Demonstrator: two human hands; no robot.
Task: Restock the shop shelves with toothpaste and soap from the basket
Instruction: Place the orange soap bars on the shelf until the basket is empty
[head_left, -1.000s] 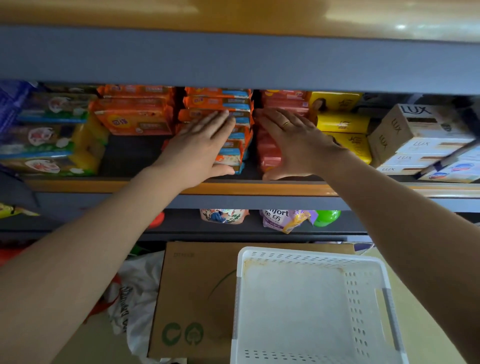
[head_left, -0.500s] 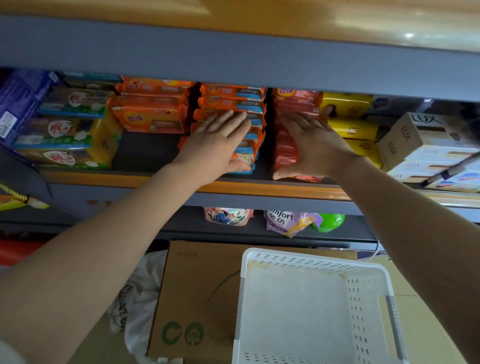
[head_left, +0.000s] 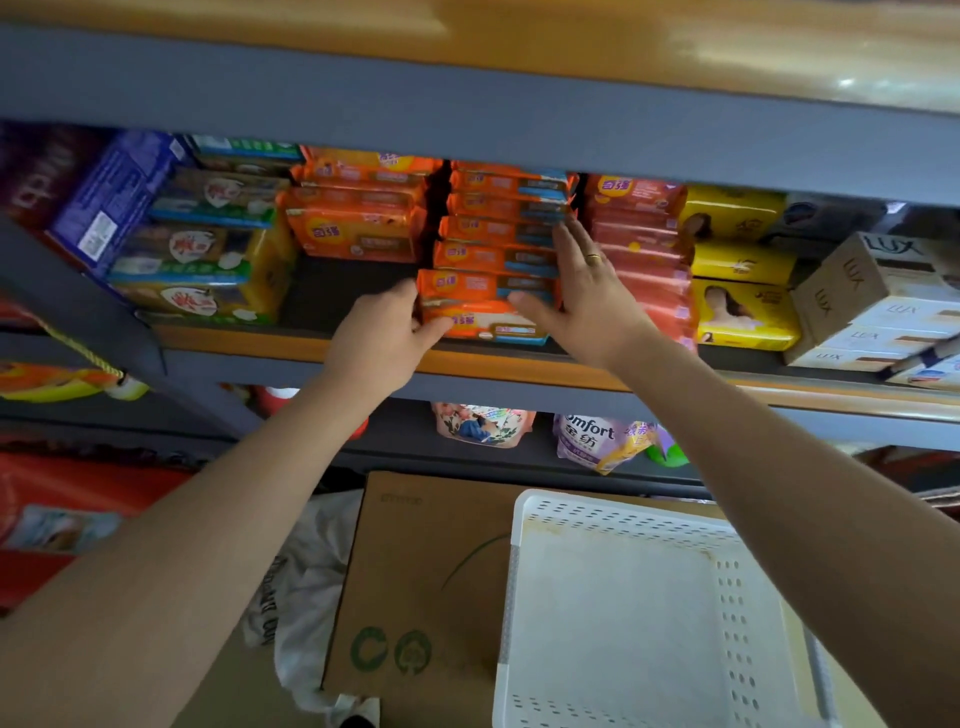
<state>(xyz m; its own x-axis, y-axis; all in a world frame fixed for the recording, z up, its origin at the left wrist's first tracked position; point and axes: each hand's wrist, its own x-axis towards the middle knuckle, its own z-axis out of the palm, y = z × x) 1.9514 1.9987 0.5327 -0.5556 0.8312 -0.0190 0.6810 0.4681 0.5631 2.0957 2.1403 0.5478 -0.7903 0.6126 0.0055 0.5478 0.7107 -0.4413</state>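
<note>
On the shelf (head_left: 519, 366), a left hand (head_left: 382, 345) grips the bottom orange plastic-wrapped soap pack (head_left: 485, 304) while a flat, wide right hand (head_left: 584, 291) steadies the stack, apparently squaring it.

I see glossy plastic wrappers on the orange soap packs (head_left: 488, 301), a matt cardboard box (head_left: 415, 597), and a perforated white plastic basket (head_left: 613, 519).

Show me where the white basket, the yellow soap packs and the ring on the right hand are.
white basket (head_left: 618, 514): head view, on its far rim.
yellow soap packs (head_left: 748, 319): head view, on the front of the bottom pack.
ring (head_left: 593, 257): head view, on the gold band on a finger of the right hand (head_left: 587, 291).
</note>
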